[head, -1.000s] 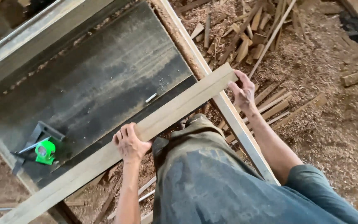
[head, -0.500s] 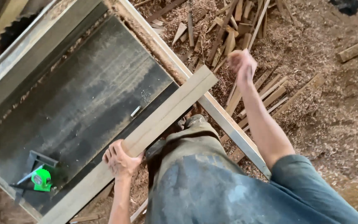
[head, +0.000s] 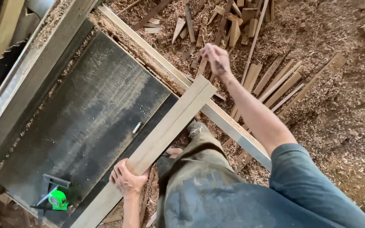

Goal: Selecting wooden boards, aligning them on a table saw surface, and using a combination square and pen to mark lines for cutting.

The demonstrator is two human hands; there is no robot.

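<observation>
Wooden plank (head: 170, 126) is gripped by the closed left hand (head: 127, 179), while the right hand (head: 215, 57) hangs loosely open, empty, beyond its far end.

One long pale plank (head: 161, 139) lies on one dark saw table (head: 85, 122); one toothed saw blade (head: 7, 59) shows at the table's far edge; one green tape measure (head: 58, 199) sits beside one metal square (head: 49, 183); two hands appear, one left hand (head: 127, 179), one right hand (head: 216, 57); the floor offcuts (head: 271, 80) are too many and jumbled to count exactly.
</observation>
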